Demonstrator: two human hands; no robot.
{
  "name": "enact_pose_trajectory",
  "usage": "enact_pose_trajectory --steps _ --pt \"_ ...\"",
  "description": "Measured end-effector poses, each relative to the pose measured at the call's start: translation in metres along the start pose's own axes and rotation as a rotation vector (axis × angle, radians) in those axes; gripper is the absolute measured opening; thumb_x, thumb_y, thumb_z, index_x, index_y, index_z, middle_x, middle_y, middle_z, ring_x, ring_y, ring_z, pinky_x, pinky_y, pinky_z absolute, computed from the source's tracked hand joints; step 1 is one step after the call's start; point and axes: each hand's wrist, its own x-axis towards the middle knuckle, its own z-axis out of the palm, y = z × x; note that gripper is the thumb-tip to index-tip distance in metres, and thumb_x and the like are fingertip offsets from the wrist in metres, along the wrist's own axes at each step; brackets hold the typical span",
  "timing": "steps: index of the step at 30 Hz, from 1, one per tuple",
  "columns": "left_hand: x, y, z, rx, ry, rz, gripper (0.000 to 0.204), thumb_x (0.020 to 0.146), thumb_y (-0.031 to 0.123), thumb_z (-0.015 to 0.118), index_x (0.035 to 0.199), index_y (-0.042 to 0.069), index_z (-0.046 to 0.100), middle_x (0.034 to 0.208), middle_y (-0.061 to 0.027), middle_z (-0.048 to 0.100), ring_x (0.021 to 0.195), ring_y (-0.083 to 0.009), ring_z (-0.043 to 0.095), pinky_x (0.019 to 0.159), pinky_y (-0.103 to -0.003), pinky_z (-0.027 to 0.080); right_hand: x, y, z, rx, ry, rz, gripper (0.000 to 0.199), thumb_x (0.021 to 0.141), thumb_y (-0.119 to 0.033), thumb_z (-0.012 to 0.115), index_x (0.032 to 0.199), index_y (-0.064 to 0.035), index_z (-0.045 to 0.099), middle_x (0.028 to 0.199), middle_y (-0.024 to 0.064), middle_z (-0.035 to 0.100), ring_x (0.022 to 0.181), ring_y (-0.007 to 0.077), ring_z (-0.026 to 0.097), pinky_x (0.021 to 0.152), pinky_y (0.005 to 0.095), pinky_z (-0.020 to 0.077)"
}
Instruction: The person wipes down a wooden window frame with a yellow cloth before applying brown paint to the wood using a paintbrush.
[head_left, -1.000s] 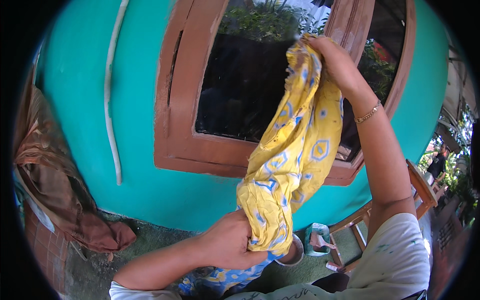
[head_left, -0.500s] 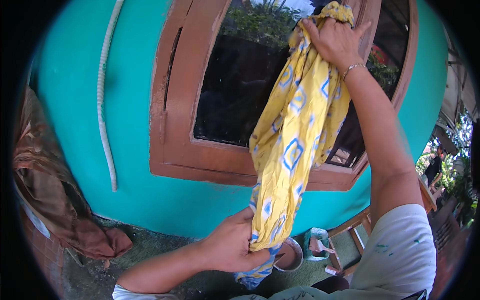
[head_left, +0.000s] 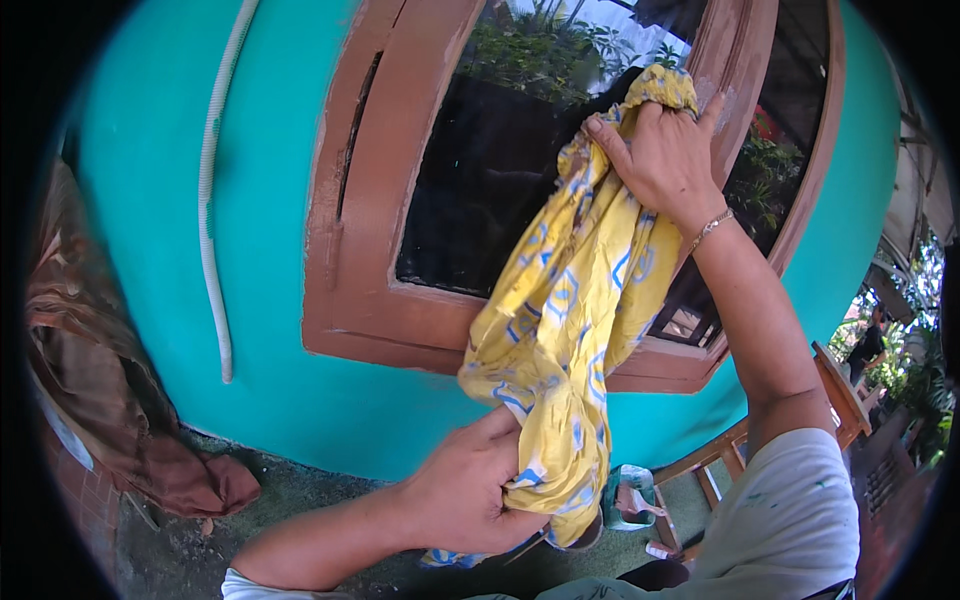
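A yellow cloth with blue and white diamond patterns (head_left: 570, 310) hangs gathered in long folds before the window. High up, my right hand (head_left: 665, 160) holds its bunched top against the brown window frame (head_left: 740, 70) beside the dark glass (head_left: 480, 180). The thumb and one finger of that hand stick out past the fabric. My left hand (head_left: 475, 485) is closed round the lower part of the cloth, below the sill, and a loose end droops under it. The bunched fabric partly hides the fingertips of both hands.
A turquoise wall (head_left: 270, 250) surrounds the window, with a pale corrugated hose (head_left: 208, 200) down its left side. Brown fabric (head_left: 110, 400) lies heaped at the far left. Below right are a green container with a paintbrush (head_left: 630, 500) and a wooden ladder-like frame (head_left: 735, 450). A person (head_left: 868, 345) is far off right.
My right hand has come down slightly with the top of the cloth. The cloth has slackened and bunches more above my left hand. The view has shifted a little.
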Motion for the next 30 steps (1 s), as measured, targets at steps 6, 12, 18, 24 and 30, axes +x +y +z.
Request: enact_pose_trajectory --steps 6,12,18,24,30 --pt "0.007 0.008 0.001 0.015 -0.032 0.012 0.054 0.079 0.015 0.072 0.128 0.000 0.058 0.131 -0.0229 0.056 0.121 -0.0390 0.055 0.098 -0.044 0.049 0.054 0.053 0.011 -0.059 0.153 0.085 0.087 0.097 -0.071 0.032 0.102 0.0091 0.065 0.094 0.0272 0.071 0.099 0.0425 0.067 0.108 0.0784 0.0074" --pt "0.033 -0.011 0.012 -0.106 0.198 0.028 0.049 0.081 0.008 0.066 0.127 -0.003 0.055 0.121 -0.0237 0.056 0.110 -0.0405 0.058 0.090 -0.042 0.049 0.138 0.084 -0.032 -0.012 0.102 0.262 0.075 0.098 -0.063 0.037 0.120 0.0035 0.066 0.130 0.0254 0.062 0.132 0.0401 0.050 0.116 0.0694 0.0110" --pt "0.027 -0.020 0.007 -0.121 0.151 0.041 0.049 0.081 0.009 0.068 0.127 -0.002 0.059 0.130 -0.0227 0.055 0.117 -0.0375 0.058 0.098 -0.041 0.046 0.104 0.083 0.008 -0.149 0.251 0.015 0.083 0.098 -0.068 0.033 0.110 0.0086 0.063 0.102 0.0286 0.068 0.110 0.0430 0.063 0.109 0.0759 0.0129" --pt "-0.001 -0.005 -0.010 -0.089 -0.017 -0.107 0.039 0.081 0.009 0.072 0.119 0.002 0.068 0.125 -0.0171 0.062 0.115 -0.0332 0.062 0.096 -0.037 0.049 -0.081 -0.057 -0.009 0.068 -0.325 -0.136 0.084 0.095 -0.067 0.043 0.092 0.0121 0.071 0.073 0.0215 0.069 0.081 0.0361 0.069 0.115 0.0719 -0.0010" --pt "-0.008 0.001 -0.009 -0.057 -0.093 -0.130 0.039 0.079 0.007 0.072 0.118 0.002 0.067 0.122 -0.0168 0.063 0.107 -0.0322 0.065 0.091 -0.034 0.052 -0.083 -0.056 0.006 0.187 -0.169 -0.068 0.076 0.101 -0.057 0.039 0.075 0.0064 0.071 0.073 0.0232 0.066 0.083 0.0389 0.067 0.111 0.0759 -0.0025"
